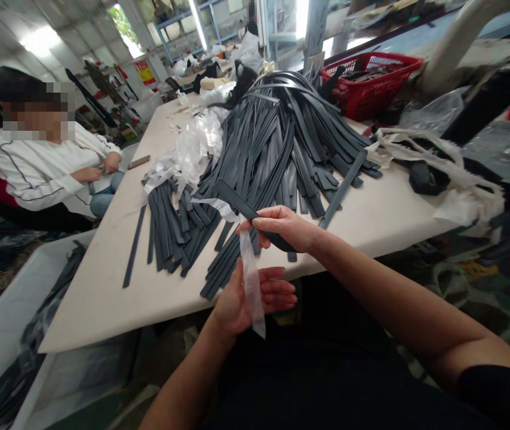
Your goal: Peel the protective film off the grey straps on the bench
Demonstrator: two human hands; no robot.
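Observation:
My right hand [284, 228] is closed around a dark grey strap [237, 202], held above the near edge of the table [116, 286]. A clear plastic strip [250, 275] peels off the strap and hangs down. My left hand [248, 298] is below, palm up with its fingers spread, and the strip drapes across it. Just behind my hands lies a large pile of dark grey straps [277, 143], fanned out across the table.
Crumpled clear plastic strips [192, 152] lie heaped to the left of the pile. A red basket [369, 83] stands at the back right beside white rags [434, 161]. A seated person in a white top [44, 167] is at the left. A phone [139, 162] lies near them.

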